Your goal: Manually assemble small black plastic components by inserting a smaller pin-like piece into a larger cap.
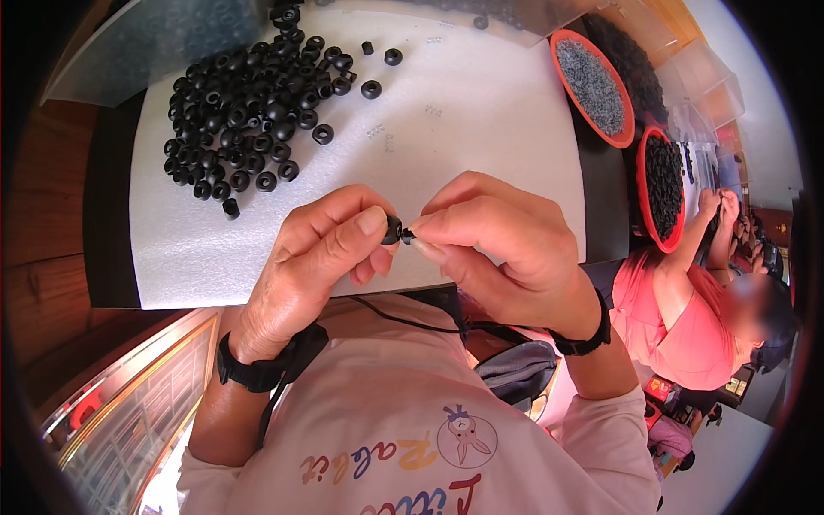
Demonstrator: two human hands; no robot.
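Between thumb and fingers, my left hand (322, 249) grips a round black bead-like part (392, 230) with a hole. My right hand (502, 245) pinches a small black piece (408, 233) at the bead-like part's right side; the fingertips hide most of it. Both hands meet above the near half of a white foam sheet (506, 146). Beyond my left hand lies a loose pile of similar black bead-like parts (249, 112), several of them scattered singly at its right edge.
A red-rimmed bowl of small grey pieces (590, 86) stands at the far right, with a red bowl of black pieces (663, 184) nearer. Clear plastic bins (163, 51) line the back. At right, a co-worker in a coral shirt (678, 318) works at the table.
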